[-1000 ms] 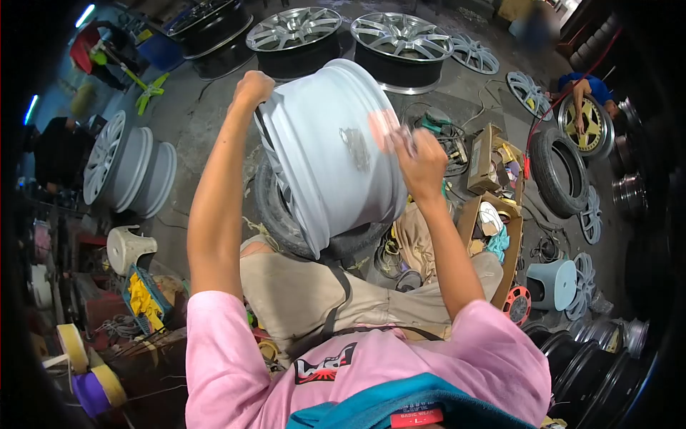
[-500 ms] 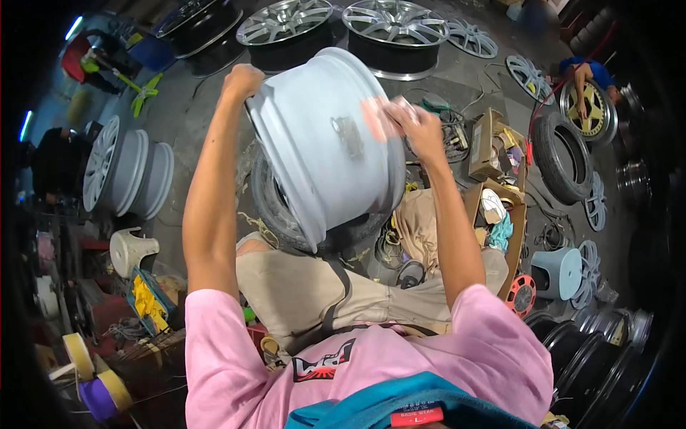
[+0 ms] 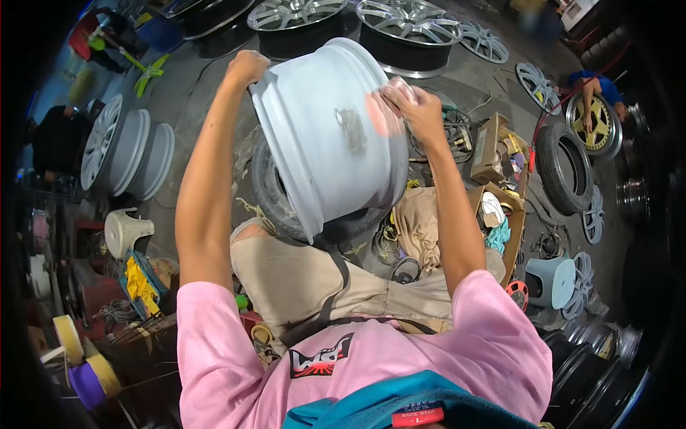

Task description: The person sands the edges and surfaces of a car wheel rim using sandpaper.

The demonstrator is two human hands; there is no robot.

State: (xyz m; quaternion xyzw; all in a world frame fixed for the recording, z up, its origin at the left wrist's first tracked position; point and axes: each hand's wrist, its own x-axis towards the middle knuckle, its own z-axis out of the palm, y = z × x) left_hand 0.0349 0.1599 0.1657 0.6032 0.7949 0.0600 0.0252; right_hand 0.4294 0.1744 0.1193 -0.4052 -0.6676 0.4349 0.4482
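Observation:
A grey-coated wheel rim (image 3: 307,143) stands tilted over a black tyre (image 3: 268,193) in front of my knees. My left hand (image 3: 248,68) is closed on the rim's upper left edge. At the opposite side, my right hand (image 3: 416,107) pinches a small pale folded piece (image 3: 402,91) against the barrel; its material is unclear. Beneath those fingers lies a reddish patch (image 3: 384,114) on the grey surface. A darker worn spot (image 3: 350,131) shows on the barrel's middle.
Cardboard boxes (image 3: 493,150) of supplies and a brown cloth (image 3: 416,222) lie to the right. Silver wheels (image 3: 409,32) line the back, and grey rims (image 3: 128,154) stand left. Another person's arm (image 3: 587,100) reaches over a gold-centred wheel (image 3: 597,121) at far right.
The view has shifted slightly. My right hand, with the pale piece, stays at the reddish patch and my left hand keeps its hold on the rim.

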